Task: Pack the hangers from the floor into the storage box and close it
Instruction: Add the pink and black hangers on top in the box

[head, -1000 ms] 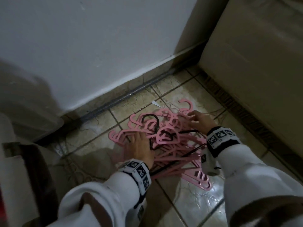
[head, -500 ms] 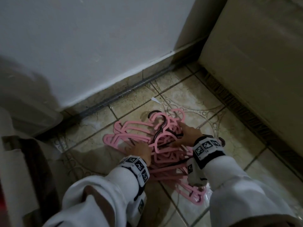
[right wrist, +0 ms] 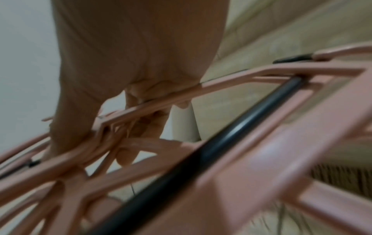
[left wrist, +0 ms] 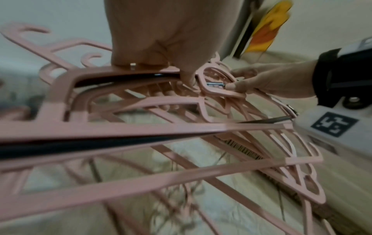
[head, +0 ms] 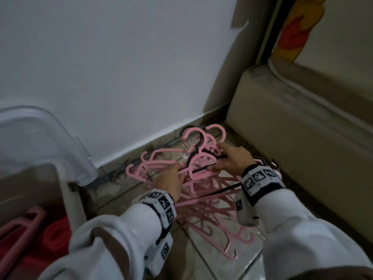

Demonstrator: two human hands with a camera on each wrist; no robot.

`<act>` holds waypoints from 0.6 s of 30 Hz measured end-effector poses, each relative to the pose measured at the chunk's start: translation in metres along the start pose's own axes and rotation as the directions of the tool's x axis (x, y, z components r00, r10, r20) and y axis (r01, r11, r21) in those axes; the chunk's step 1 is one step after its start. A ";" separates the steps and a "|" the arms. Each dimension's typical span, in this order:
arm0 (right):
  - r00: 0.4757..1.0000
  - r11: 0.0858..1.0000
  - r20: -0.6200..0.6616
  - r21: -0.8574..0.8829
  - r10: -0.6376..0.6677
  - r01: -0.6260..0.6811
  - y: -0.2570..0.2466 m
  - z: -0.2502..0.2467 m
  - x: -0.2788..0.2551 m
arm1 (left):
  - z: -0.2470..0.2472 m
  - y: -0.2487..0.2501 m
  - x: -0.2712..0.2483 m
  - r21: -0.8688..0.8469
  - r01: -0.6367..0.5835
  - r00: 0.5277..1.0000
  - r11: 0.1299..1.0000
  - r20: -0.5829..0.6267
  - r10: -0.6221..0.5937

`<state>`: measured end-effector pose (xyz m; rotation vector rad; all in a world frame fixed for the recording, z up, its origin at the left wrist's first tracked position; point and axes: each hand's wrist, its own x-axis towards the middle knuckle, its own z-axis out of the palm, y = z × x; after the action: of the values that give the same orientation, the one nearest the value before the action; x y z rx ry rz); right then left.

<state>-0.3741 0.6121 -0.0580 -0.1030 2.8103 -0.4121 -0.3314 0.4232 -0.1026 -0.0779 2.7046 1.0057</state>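
A tangled bundle of pink hangers (head: 201, 174) with a black hanger (head: 196, 150) among them is lifted off the tiled floor. My left hand (head: 171, 181) grips the bundle's left side and my right hand (head: 232, 160) grips its right side. In the left wrist view the left hand (left wrist: 171, 47) is curled round a pink hanger bar (left wrist: 130, 71); the right hand (left wrist: 267, 82) pinches hangers further off. In the right wrist view the fingers (right wrist: 128, 111) wrap the pink hangers (right wrist: 221, 143). The storage box (head: 62, 178) stands at the lower left, with a pink hanger (head: 22, 229) inside.
The box's clear lid (head: 40, 138) leans against the white wall (head: 121, 67) behind it. A beige upholstered furniture base (head: 302, 138) closes off the right side. Glossy tiled floor (head: 222, 259) lies beneath the hanging bundle.
The bundle of hangers has been gathered and raised off the floor by both hands. The view has swung left, bringing the storage box and its lid into sight.
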 end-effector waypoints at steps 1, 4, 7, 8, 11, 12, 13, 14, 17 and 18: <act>0.999 1.000 -0.034 -0.022 -0.014 0.013 -0.007 -0.012 -0.006 | -0.012 0.006 -0.004 -0.005 -0.027 1.000 1.000 -0.016 0.027; 0.988 0.995 -0.139 -0.077 -0.067 0.057 -0.033 -0.049 -0.027 | -0.051 0.026 -0.019 0.006 -0.109 0.990 0.994 -0.091 0.109; 0.960 0.987 -0.245 -0.124 -0.133 0.105 -0.061 -0.085 -0.049 | -0.092 0.040 -0.032 0.035 -0.157 0.975 0.987 -0.155 0.161; 0.949 0.984 -0.276 -0.134 -0.155 0.121 -0.071 -0.096 -0.057 | -0.105 0.044 -0.038 0.031 -0.167 0.969 0.985 -0.182 0.170; 0.909 0.972 -0.353 -0.149 -0.222 0.180 -0.107 -0.123 -0.078 | -0.146 0.048 -0.060 -0.005 -0.197 0.944 0.980 -0.273 0.188; 0.893 0.967 -0.375 -0.150 -0.249 0.207 -0.120 -0.130 -0.083 | -0.160 0.047 -0.070 -0.010 -0.198 0.935 0.980 -0.303 0.186; 0.879 0.961 -0.390 -0.152 -0.274 0.232 -0.134 -0.134 -0.089 | -0.174 0.043 -0.079 -0.015 -0.201 0.925 0.979 -0.332 0.185; 0.866 0.953 -0.399 -0.163 -0.301 0.256 -0.150 -0.137 -0.094 | -0.187 0.037 -0.089 -0.024 -0.199 0.918 0.980 -0.356 0.178; 0.820 0.912 -0.405 -0.241 -0.404 0.331 -0.204 -0.138 -0.109 | -0.224 0.010 -0.122 -0.054 -0.188 0.893 0.981 -0.425 0.148; 0.804 0.894 -0.398 -0.271 -0.441 0.356 -0.224 -0.135 -0.115 | -0.235 -0.002 -0.135 -0.077 -0.183 0.886 0.980 -0.445 0.131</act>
<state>-0.2991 0.4478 0.1631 -0.7501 3.2820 -0.2912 -0.2524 0.2636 0.1017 -0.1209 3.0936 1.3357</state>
